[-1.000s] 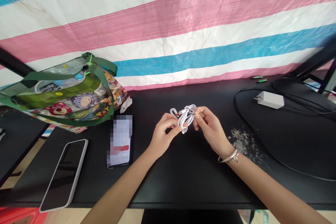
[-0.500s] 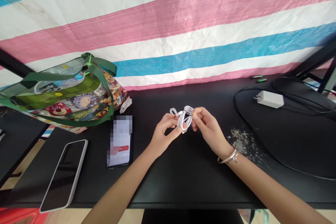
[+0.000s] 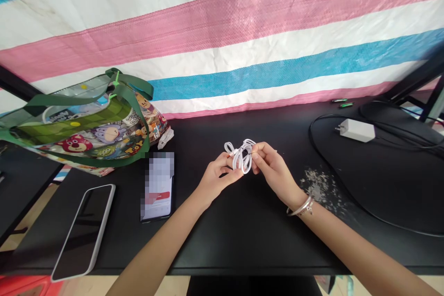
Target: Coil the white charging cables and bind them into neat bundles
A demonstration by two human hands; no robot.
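A coiled white charging cable [image 3: 242, 161] is held up above the black table, bound round its middle by a thin black cable tie [image 3: 245, 151]. My left hand [image 3: 217, 178] is closed on the coil from the left, thumb at its lower loops and fingers behind. From the right, my right hand [image 3: 272, 164] pinches at the black tie, its thumb and index finger together; the exact tip of the tie is hidden by the fingers. A short white loop of the cable sticks out at the upper left of the coil.
A phone with a lit screen [image 3: 157, 187] and a white-edged phone [image 3: 85, 231] lie left. Behind them stands a cartoon-print bag [image 3: 114, 134] with green straps. At right are a white charger plug [image 3: 357, 130], a black cord [image 3: 333, 182] and pale crumbs [image 3: 317, 185].
The coil has turned slightly between my hands, and its loops have shifted a little. Both hands keep nearly the same place and grip.
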